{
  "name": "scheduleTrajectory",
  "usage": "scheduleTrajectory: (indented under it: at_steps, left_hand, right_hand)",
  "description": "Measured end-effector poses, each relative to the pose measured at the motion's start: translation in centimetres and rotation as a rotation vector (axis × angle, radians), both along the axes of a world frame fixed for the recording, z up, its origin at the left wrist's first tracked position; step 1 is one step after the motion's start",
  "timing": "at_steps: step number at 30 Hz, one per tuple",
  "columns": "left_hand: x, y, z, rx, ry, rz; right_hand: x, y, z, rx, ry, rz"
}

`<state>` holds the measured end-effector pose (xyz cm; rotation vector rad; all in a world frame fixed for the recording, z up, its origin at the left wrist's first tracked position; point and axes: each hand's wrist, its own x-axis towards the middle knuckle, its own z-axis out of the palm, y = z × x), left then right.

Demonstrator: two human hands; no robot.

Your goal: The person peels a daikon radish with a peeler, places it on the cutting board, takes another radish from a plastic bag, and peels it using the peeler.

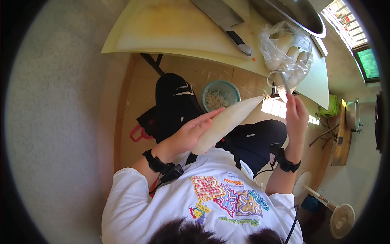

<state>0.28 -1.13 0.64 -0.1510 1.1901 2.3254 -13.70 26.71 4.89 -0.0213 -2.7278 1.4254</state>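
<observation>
My left hand (189,136) is wrapped around the thick end of a long white radish (231,120), which slants up to the right over my lap. Its narrow tip with a stub of stalk points toward my right hand (296,112). That hand is closed on what looks like a peeler (286,81), raised just beyond the radish tip and apart from it. Part of the peeler blends into the plastic bag behind. Below the radish, a teal basin (237,91) on the floor contains pale peelings (215,99).
A table (183,53) stands ahead, with a large cleaver (223,20) lying on it. Near its right corner sit a clear bag of radishes (280,49) and a metal bowl (313,20). Peel scraps litter the floor. A fan (341,219) stands at lower right.
</observation>
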Motion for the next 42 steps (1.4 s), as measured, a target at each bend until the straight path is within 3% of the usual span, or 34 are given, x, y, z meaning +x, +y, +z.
scheduleTrajectory:
  at_steps: [1,4,8,9,11,12,13,16,22,27,30,32,34,35,36,38,40,42]
  left_hand:
    - [-0.1,0.1,0.3,0.002,-0.004,0.002]
    - [-0.7,0.3,0.5,-0.065,0.003,-0.004]
    - [-1.0,0.5,-0.2,0.012,-0.01,0.009]
    - [-0.9,0.5,-0.3,0.035,-0.039,0.026]
    - [-0.9,0.2,-1.1,0.067,-0.057,0.039]
    - [-1.0,0.1,-1.3,0.101,-0.075,0.046]
    - [-1.1,0.3,-1.3,0.099,-0.078,0.048]
    - [-1.1,0.9,-1.2,0.121,-0.131,0.225]
    - [-0.5,-0.2,-2.6,0.209,-0.063,0.136]
    - [-0.6,0.9,-1.7,0.225,-0.146,0.251]
    - [-0.2,0.1,-1.9,0.106,-0.022,0.152]
    - [-0.2,0.1,-1.2,0.061,-0.058,0.162]
    - [-0.2,0.2,-0.8,0.016,-0.091,0.175]
    - [-0.2,0.3,-0.7,0.0,-0.077,0.17]
    - [-0.2,0.2,-0.6,-0.017,-0.063,0.168]
    - [-0.2,0.0,-1.3,-0.011,-0.066,0.175]
    - [-0.3,-0.1,-1.7,-0.005,-0.067,0.159]
    - [-0.7,0.0,-2.0,0.015,-0.091,0.164]
  right_hand:
    - [0.1,0.4,0.6,-0.166,0.013,-0.023]
    - [0.4,1.6,2.3,-0.259,-0.028,-0.007]
    - [1.5,0.1,1.3,-0.317,-0.094,-0.012]
    - [2.6,-0.6,0.8,-0.23,-0.154,0.039]
    - [5.1,-2.7,-0.6,-0.111,-0.271,0.308]
    - [6.5,-4.3,-0.6,-0.032,-0.112,0.531]
    - [7.5,-5.8,0.3,-0.008,-0.176,0.659]
    - [9.2,-7.7,-1.1,-0.002,-0.099,0.875]
    - [7.9,-7.8,-1.0,0.11,-0.07,0.864]
    - [7.6,-7.4,-0.8,0.158,-0.073,0.876]
    - [7.0,-6.9,-0.4,0.218,0.037,0.796]
    - [4.5,-5.6,-0.5,0.378,-0.044,0.58]
    - [-0.3,-3.5,-0.3,0.364,-0.06,0.201]
    - [-2.9,-0.6,-1.2,0.287,0.165,0.132]
    - [-4.4,1.3,0.3,0.179,0.088,0.0]
    - [-4.8,3.3,3.9,-0.274,0.152,-0.151]
    - [-3.1,1.5,7.9,-0.312,0.16,-0.283]
    - [-2.4,1.7,8.0,-0.325,0.175,-0.208]
